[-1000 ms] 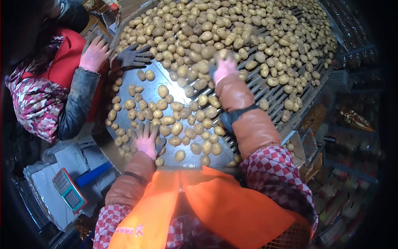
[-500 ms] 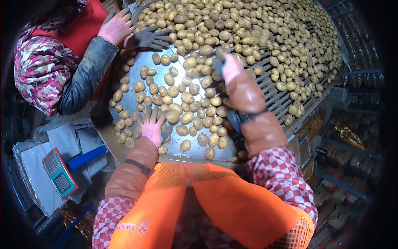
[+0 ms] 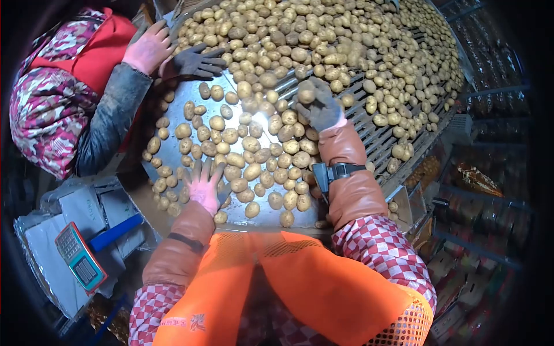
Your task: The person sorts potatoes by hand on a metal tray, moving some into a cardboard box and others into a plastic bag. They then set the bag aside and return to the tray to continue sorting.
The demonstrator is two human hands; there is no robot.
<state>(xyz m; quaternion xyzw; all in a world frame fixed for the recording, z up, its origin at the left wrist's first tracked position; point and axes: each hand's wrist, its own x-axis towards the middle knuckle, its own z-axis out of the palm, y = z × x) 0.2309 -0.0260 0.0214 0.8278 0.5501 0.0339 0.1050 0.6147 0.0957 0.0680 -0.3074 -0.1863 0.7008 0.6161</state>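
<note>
Many potatoes (image 3: 251, 144) lie scattered on a shiny metal tray (image 3: 242, 214) in front of me, below a larger pile on a slatted rack (image 3: 362, 124). My left hand (image 3: 203, 185), in a pink and grey glove, rests with fingers spread on the tray's left part, among potatoes. At the edge between tray and slats, my right hand (image 3: 323, 108), in a dark grey glove, has its fingers curled round a single potato (image 3: 306, 92).
A co-worker's gloved hands (image 3: 151, 48) are at the pile's upper left edge, the person's sleeve (image 3: 112, 115) beside the tray. At lower left, a scale with a keypad (image 3: 81, 258) sits by white boxes (image 3: 84, 209). Shelves (image 3: 485, 173) stand at the right.
My right hand has turned and now shows a potato in its fingers. My left hand stays spread on the tray. The whole view has shifted slightly.
</note>
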